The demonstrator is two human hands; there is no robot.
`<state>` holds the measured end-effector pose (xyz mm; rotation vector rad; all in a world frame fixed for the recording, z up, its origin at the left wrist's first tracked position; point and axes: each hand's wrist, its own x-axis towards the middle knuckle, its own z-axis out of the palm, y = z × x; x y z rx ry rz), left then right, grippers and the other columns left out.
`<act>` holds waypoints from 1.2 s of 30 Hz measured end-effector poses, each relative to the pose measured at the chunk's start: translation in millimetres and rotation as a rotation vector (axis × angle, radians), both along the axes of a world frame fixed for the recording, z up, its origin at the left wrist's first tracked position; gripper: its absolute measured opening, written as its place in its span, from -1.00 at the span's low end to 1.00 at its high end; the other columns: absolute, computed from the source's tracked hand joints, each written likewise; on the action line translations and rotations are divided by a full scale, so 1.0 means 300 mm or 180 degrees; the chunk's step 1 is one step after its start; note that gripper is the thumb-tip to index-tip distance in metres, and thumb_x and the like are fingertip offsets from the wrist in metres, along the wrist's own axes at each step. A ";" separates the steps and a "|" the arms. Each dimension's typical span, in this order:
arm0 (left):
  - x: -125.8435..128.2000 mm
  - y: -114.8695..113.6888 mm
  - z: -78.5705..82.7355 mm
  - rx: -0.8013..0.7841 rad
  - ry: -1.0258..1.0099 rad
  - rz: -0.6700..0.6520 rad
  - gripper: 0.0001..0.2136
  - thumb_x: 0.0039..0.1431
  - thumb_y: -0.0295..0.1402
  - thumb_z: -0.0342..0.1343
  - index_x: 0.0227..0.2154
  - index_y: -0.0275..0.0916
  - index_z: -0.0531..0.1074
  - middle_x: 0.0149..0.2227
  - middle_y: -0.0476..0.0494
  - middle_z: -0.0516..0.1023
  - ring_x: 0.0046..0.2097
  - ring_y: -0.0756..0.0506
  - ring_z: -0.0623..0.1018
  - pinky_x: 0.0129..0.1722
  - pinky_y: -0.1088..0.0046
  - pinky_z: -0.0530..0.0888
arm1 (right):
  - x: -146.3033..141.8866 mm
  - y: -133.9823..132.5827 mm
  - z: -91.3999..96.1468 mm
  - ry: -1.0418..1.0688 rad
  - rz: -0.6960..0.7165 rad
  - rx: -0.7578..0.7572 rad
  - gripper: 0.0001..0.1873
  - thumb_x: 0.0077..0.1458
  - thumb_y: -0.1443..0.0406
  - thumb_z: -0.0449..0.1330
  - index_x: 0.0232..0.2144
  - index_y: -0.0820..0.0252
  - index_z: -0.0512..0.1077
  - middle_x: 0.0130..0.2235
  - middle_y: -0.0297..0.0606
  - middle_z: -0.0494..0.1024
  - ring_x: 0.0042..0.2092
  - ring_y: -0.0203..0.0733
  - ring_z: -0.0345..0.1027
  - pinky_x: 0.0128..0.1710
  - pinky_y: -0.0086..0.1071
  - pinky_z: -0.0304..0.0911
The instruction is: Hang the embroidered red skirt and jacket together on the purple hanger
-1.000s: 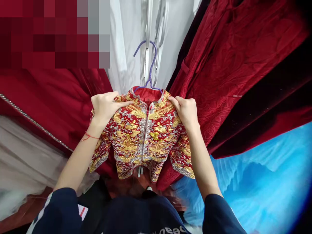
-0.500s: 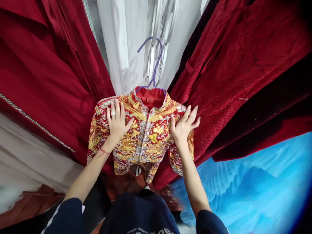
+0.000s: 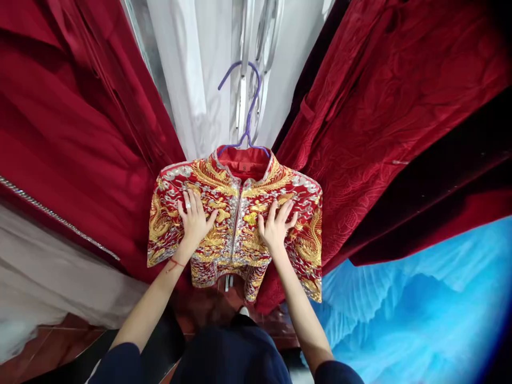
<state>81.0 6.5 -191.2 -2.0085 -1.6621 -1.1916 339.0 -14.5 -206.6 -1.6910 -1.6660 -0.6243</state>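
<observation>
A red jacket [image 3: 216, 234] with gold and silver embroidery, a stand collar and a front closure hangs in front of me. Its purple hanger [image 3: 248, 120] hooks over a white metal piece above. My left hand [image 3: 196, 221] lies flat on the left chest of the jacket, fingers spread, with a ring and a red string bracelet. On the right chest rests my right hand [image 3: 275, 228], its fingers also spread. Neither hand grips the cloth. A small red label [image 3: 245, 167] shows inside the collar.
Red garments hang at the left [image 3: 80, 133] and right [image 3: 384, 106]. White cloth [image 3: 180, 69] is behind the hanger. A bright blue pleated fabric [image 3: 408, 314] fills the lower right, and pale sheer fabric [image 3: 72, 277] the lower left. Reddish floor tiles [image 3: 56, 341] show below.
My right hand has moved inward and down from the jacket's right shoulder onto its chest. My left hand has slid slightly lower. The right sleeve now hangs spread out in view.
</observation>
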 end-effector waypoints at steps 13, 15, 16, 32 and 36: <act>0.012 -0.010 0.068 -0.0070 -0.0075 -0.0079 -0.20 0.35 0.01 -0.12 0.36 -0.64 -0.02 0.40 -0.65 -0.06 0.46 -0.43 -0.15 0.39 -0.21 -0.25 | -0.031 0.050 0.025 0.0080 -0.0036 -0.0155 -0.28 0.33 0.09 -0.06 0.33 0.53 0.13 0.38 0.42 -0.02 0.44 0.31 -0.28 0.29 0.28 -0.26; 0.001 -0.021 0.066 -0.0008 -0.0089 -0.0185 -0.22 0.35 -0.01 -0.09 0.36 -0.62 -0.01 0.40 -0.65 -0.04 0.46 -0.41 -0.15 0.39 -0.19 -0.23 | -0.031 0.039 0.027 0.0126 -0.0029 -0.0215 -0.28 0.32 0.10 -0.04 0.33 0.56 0.11 0.39 0.44 -0.05 0.44 0.31 -0.29 0.30 0.27 -0.26; -0.009 -0.033 0.057 0.0040 -0.0091 -0.0268 -0.23 0.34 -0.03 -0.07 0.36 -0.61 -0.01 0.40 -0.65 -0.04 0.46 -0.40 -0.15 0.39 -0.18 -0.22 | -0.031 0.023 0.026 0.0138 -0.0012 -0.0221 -0.28 0.32 0.11 -0.04 0.34 0.56 0.10 0.39 0.43 -0.07 0.45 0.30 -0.31 0.30 0.26 -0.26; -0.405 -0.141 0.143 -0.0601 -0.1630 -0.0751 -0.21 0.09 0.07 0.21 0.26 -0.34 0.24 0.17 -0.41 0.48 0.16 -0.27 0.51 0.21 0.13 0.39 | 0.273 -0.236 0.141 0.1118 -0.0017 0.0843 -0.23 0.21 0.02 0.12 0.27 0.42 0.08 0.13 0.21 0.32 0.08 0.05 0.34 0.04 -0.05 0.33; -0.396 -0.162 0.087 -0.1061 -0.2170 -0.1009 -0.42 0.09 0.05 0.19 -0.03 -0.37 0.49 0.00 -0.35 0.62 -0.01 -0.24 0.60 0.08 0.21 0.50 | 0.295 -0.262 0.087 0.1377 -0.0115 0.0201 -0.36 0.22 0.05 0.05 0.18 0.42 0.23 0.06 0.17 0.43 0.01 0.05 0.39 0.00 -0.12 0.31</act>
